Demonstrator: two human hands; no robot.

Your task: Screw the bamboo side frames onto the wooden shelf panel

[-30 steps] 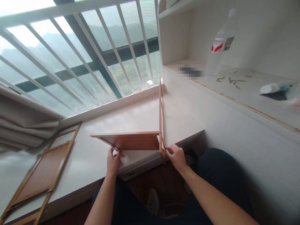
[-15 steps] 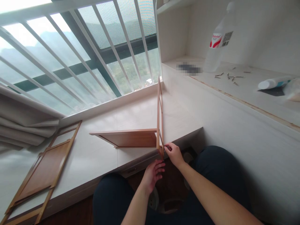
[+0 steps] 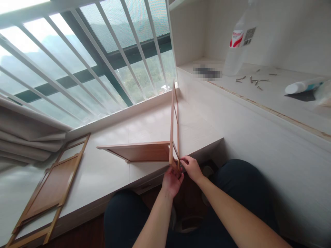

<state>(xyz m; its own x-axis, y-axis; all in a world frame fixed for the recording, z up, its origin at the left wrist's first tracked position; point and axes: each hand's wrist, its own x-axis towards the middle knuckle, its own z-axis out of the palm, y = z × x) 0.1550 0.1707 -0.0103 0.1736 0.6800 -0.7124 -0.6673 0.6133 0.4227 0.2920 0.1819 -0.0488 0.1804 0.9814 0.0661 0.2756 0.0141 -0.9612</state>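
Note:
A narrow wooden frame point(image 3: 171, 127) with crossbars stands on edge, its near end jutting past the ledge's front edge. Joined against its left side near that end is a flat wooden panel point(image 3: 144, 152), lying leftward on the ledge. My left hand point(image 3: 172, 181) cups the near end of the frame from below, fingers curled round it and partly hidden. Against the frame's right side, my right hand point(image 3: 190, 167) has its thumb and fingers pinched together. Whatever sits between those fingertips is too small to make out.
Another wooden frame with a panel point(image 3: 49, 187) lies flat at left on the white ledge point(image 3: 108, 179). On the right shelf stand a clear bottle point(image 3: 234, 57), several loose screws point(image 3: 254, 81) and a white tube point(image 3: 300, 86) lying down. Window bars point(image 3: 124, 51) rise behind the ledge.
My left hand has moved up from below the frame and closed round its near end. My right hand stays at the frame's right side. The view has shifted slightly.

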